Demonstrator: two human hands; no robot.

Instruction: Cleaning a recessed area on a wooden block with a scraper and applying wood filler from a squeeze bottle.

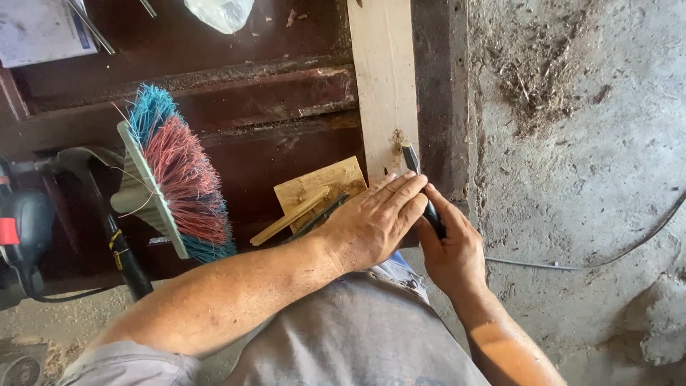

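Chisel (412, 159) in R hand (450, 250), near plank (382, 78) edge.

1. A plank (384, 86) lies lengthwise on the workbench (271, 100), near its right edge, running away from the person
2. A chisel (421, 189) rests with its blade on the plank's near part; the right hand (451, 250) wraps its handle, and the left hand (375, 221) lies flat across it, just left of the right hand
3. Left of the plank, a small board (321, 187) lies on the bench with a wooden stick (289, 216) across it
4. Further left a broom head (175, 175) rests on the bench, bristles pointing right
5. A hammer (107, 214) lies left of the broom, a power tool (25, 229) at the far left edge
6. The floor (572, 143) spreads right of the bench, with a cable (607, 257) on it
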